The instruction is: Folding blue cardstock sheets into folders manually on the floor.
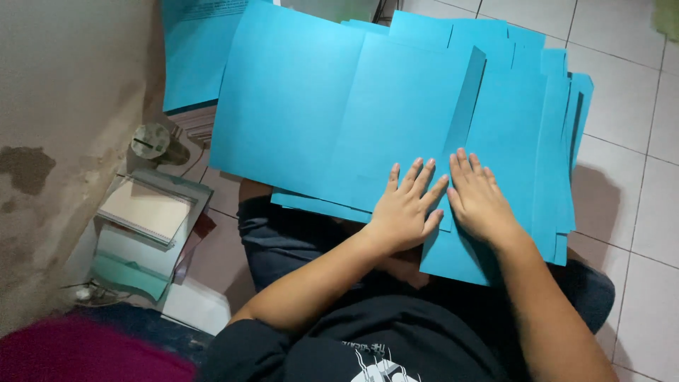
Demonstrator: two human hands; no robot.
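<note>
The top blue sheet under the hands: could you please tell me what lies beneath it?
Beneath the top blue sheet lies a fanned stack of blue sheets, their edges showing at right. The left hand and right hand press flat on top. How many sheets lie beneath is hidden.

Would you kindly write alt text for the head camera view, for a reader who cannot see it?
Seen from above, a seated person presses the left hand and right hand flat, side by side, on a blue paper sheet atop a spread stack of blue sheets over their lap. Stacked books sit by the wall on a tiled floor.
</note>
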